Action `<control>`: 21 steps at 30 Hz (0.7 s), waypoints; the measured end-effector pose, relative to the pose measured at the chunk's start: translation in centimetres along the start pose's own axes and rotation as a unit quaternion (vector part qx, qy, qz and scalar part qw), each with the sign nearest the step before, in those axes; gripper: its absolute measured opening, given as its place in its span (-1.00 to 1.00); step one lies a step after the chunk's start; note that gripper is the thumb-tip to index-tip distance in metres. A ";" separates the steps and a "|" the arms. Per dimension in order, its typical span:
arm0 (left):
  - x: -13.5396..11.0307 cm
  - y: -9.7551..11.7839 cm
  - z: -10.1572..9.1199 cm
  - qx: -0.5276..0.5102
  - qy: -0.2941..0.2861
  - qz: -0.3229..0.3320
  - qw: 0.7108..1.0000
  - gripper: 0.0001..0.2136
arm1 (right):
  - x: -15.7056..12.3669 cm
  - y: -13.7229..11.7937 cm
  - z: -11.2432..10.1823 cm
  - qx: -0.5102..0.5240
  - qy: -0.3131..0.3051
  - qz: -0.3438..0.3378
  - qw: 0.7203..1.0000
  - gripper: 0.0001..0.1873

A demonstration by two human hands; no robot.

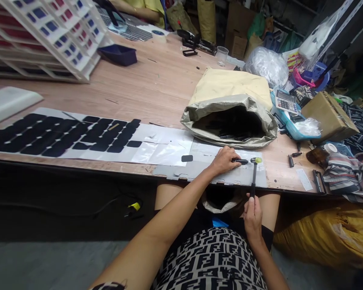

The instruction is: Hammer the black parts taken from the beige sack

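Note:
My left hand (224,160) rests on a grey metal plate (199,171) at the table's front edge, its fingers closed on a small black part (240,161) held flat on the plate. My right hand (253,213) is below the table edge, wrapped round the black handle of a small hammer (254,177). The hammer's yellow-tipped head (256,160) sits right at the free end of the black part. A small black piece (186,158) lies loose to the left of my left hand.
An open woven sack (230,121) holding black parts lies just behind the plate. Rows of black pads (60,135) on white sheets stretch left. A calculator (286,100), a cardboard box (328,117), cloth (347,171) and loose black parts crowd the right. Another person's arm is at the far table end.

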State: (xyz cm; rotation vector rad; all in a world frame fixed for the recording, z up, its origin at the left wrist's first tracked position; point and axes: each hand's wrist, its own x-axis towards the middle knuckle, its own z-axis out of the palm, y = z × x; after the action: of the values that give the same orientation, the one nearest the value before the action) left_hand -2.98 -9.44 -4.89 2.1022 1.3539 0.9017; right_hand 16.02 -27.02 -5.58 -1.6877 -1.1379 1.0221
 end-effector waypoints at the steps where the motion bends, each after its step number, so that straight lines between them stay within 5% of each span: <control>1: 0.0 0.0 0.0 -0.001 -0.001 0.001 1.000 -0.82 | 0.1 0.0 -0.1 0.013 0.005 0.011 1.000 -0.44; 8: -0.8 0.6 -0.8 -0.017 0.013 0.048 0.999 -0.84 | 0.6 0.0 0.0 0.071 -0.009 0.045 0.996 -0.41; 16: -9.4 3.0 -1.1 0.043 -0.010 0.150 0.988 -0.88 | 0.8 0.8 0.2 0.065 -0.016 0.026 0.997 -0.42; 21: -11.6 3.8 -1.2 0.096 -0.045 0.145 0.984 -0.79 | 0.9 1.1 0.4 0.074 -0.012 0.019 0.997 -0.44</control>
State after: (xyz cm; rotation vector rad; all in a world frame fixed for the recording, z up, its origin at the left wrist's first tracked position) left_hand -4.96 -21.52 -4.55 2.5037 1.1457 0.8017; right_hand 16.21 -26.36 -6.87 -1.5879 -1.0220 1.1248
